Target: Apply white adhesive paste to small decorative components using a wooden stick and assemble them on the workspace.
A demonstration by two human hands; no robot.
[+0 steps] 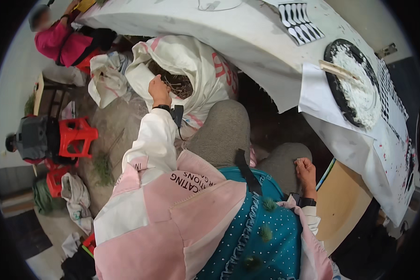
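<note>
My left hand [159, 91] is at the open mouth of a white woven sack [205, 77], its fingers curled inward. Brown dry stems [179, 85] fill the sack beside the hand; what the fingers hold, if anything, is hidden. My right hand [306, 175] rests by my right knee with thumb and fingers drawn together. Anything between those fingertips is too small to name. A teal dotted apron [238, 233] covers my lap, and small green bristly tufts [265, 232] lie on it.
A white-covered table [247, 35] curves ahead and right. On it are a round black tray [333, 88] of white powder [359, 100], a wooden stick [338, 70] and a black-and-white patterned sheet [301, 23]. Two people [63, 44] sit left, near red stools [77, 137] and another sack [107, 79].
</note>
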